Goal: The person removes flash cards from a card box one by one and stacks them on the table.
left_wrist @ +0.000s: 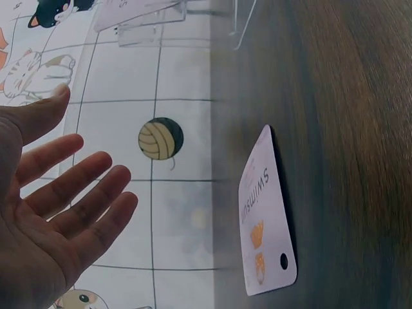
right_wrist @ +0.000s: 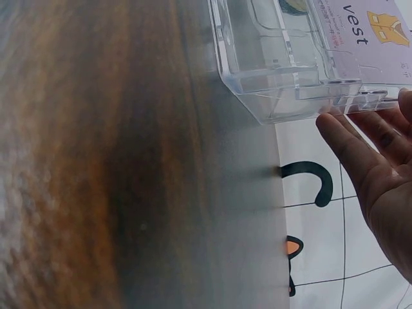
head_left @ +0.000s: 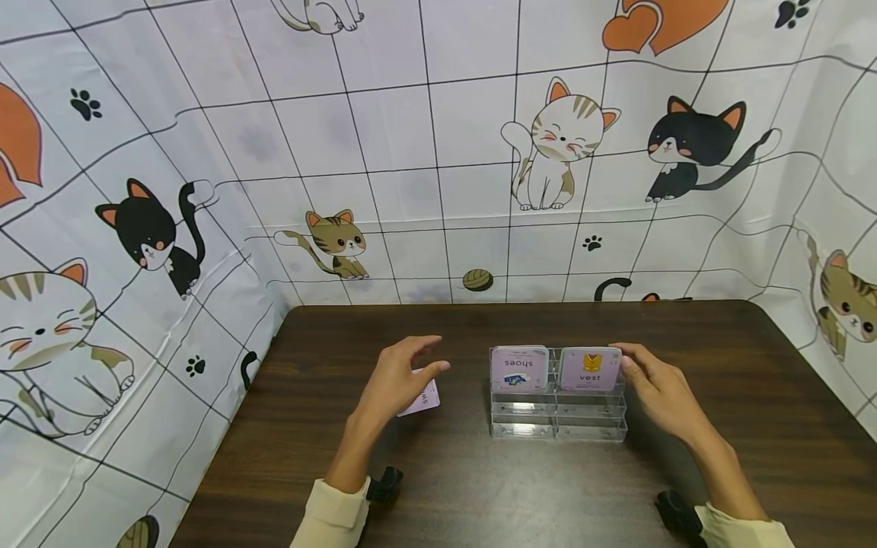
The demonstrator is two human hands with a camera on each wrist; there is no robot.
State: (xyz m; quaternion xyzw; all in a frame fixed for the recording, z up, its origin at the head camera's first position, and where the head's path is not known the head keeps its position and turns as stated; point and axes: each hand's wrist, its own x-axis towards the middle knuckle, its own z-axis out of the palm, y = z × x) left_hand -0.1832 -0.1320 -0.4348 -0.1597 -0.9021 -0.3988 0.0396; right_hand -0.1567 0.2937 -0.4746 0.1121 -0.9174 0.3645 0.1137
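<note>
A clear tiered holder stands on the table, a "shoes" card at its upper left and a "vest" card at its upper right. My right hand is at the holder's upper right corner, its fairly straight fingers touching the edge beside the vest card. To the left of the holder, my left hand hangs open and empty, fingers spread. Partly hidden below it in the head view, a "swimsuit" card lies flat on the table.
The dark wooden table reaches back to a white cloth printed with cats and grid lines, which also hangs at both sides. Black straps are on both wrists, by the cream sleeves.
</note>
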